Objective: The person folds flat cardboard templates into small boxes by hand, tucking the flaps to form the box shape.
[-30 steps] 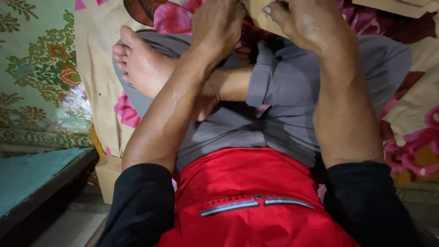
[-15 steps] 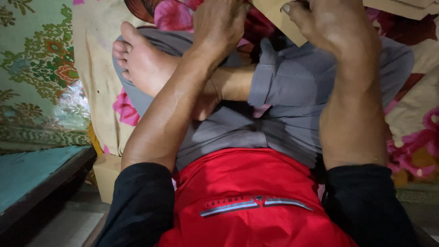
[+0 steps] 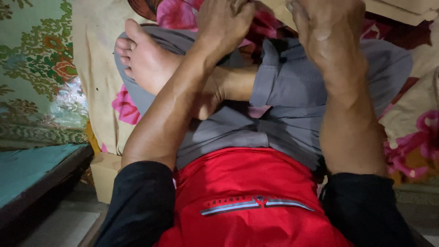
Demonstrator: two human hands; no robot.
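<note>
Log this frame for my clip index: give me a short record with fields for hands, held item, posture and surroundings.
left hand: raised at the top edge, fingers curled; what it grips is cut off
right hand: raised, touching a tan cardboard piece
posture: seated cross-legged, bare foot on grey trousers, red shirt
surroundings: floral sheet underneath, cardboard box lower left

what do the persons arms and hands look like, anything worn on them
Both arms wear black sleeves pushed up to about the elbow, leaving the forearms bare. The left hand and right hand are bare: no gloves, and no watch or rings visible.
</note>
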